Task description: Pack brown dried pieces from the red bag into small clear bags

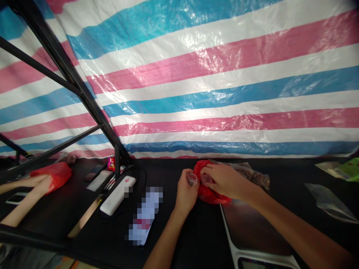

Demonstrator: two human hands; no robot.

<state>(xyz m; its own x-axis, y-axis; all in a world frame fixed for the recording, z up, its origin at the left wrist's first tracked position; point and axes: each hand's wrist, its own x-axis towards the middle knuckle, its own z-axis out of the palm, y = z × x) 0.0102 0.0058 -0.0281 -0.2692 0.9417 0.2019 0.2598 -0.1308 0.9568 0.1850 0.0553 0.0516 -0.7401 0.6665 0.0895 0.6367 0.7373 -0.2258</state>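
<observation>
My left hand (185, 194) is closed round a small clear plastic bag (192, 179), whose crinkled top shows above the thumb. Just to its right, my right hand (221, 179) has curled fingers at the mouth of a red plastic bag (214, 197). What those fingers grip inside is hard to make out. The red bag rests at the far edge of a digital scale (252, 224) with a dark plate, partly covered by my right forearm. Behind my right hand lie clear bags with brown contents (259, 179).
A white power strip (117, 196) and a blurred-out phone-like object (146, 216) lie left. A flat clear bag (331, 201) and a green packet (350, 170) lie right. Black metal bars (95, 116) divide off another person's arms (30, 201) at a second red bag (57, 173). Striped sheeting (224, 74) hangs behind.
</observation>
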